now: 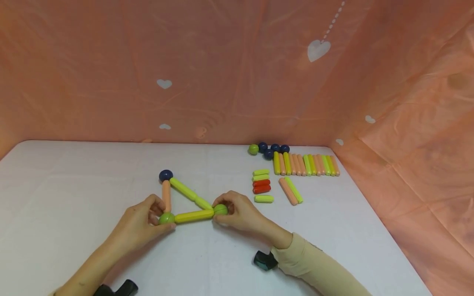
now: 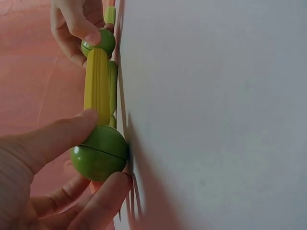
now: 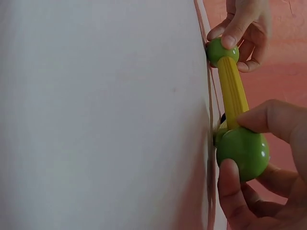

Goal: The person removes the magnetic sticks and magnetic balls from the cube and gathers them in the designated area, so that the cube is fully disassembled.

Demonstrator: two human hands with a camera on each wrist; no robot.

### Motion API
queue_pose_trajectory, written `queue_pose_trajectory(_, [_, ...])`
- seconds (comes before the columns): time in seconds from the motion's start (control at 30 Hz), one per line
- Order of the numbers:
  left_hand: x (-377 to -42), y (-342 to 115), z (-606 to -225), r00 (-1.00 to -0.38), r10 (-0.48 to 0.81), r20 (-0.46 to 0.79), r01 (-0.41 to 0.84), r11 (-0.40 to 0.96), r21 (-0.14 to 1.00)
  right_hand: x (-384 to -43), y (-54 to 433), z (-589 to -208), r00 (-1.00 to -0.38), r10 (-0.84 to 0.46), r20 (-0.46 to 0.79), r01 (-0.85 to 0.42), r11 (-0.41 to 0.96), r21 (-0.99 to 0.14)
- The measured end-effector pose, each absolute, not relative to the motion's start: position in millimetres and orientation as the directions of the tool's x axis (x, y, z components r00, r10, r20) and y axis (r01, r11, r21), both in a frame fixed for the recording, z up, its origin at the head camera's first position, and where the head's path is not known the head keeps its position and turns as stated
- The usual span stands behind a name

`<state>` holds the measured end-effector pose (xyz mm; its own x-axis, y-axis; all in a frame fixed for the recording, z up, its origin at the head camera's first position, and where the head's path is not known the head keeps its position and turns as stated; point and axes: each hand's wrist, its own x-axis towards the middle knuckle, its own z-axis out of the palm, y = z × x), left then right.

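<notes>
A flat triangle of rods and balls lies on the white table. My left hand grips the green ball at its near left corner, thumb and fingers around it. At the right corner my right hand pinches another green ball. A yellow rod joins these two balls. From the left ball a peach rod runs back to a dark blue ball. A long light green rod and a short one stretch from there toward the right ball. Both wrist views show the yellow rod touching both balls.
Back right stand several dark blue balls and a green ball, beside a row of rods. Short green and red rods lie nearer, next to two slanted rods. An orange curtain hangs behind the table.
</notes>
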<state>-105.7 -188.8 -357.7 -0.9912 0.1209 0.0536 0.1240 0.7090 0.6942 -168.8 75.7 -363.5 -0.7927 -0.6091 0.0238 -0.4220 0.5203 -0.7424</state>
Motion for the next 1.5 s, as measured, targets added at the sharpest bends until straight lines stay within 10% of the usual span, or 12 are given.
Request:
queue_pose_trajectory(0.47, [-103.1,-188.7,-356.8,-0.992,0.114,0.045,0.113,0.717,0.688,-167.2,76.3,-362.1,-0.794,-0.607,0.034,-0.43,0.521,-0.737])
queue_pose_trajectory(0.83, [-100.0,-188.9,-354.1,-0.994,0.108,0.025,0.095,0.721,0.687,-179.0,83.7,-359.9,-0.863,-0.496,-0.1,-0.174,0.477,-0.861])
queue_pose_trajectory(1.2, [-96.2,-189.0,-354.2,-0.997,0.073,0.021,0.066,0.704,0.707,-224.5,81.4,-346.0,-0.98,-0.133,-0.145,0.107,0.254,-0.961])
queue_pose_trajectory(1.5, [-96.1,-187.9,-352.7,-0.996,0.084,0.04,0.088,0.706,0.703,-266.6,81.9,-343.8,-0.978,-0.011,-0.208,0.189,0.376,-0.907])
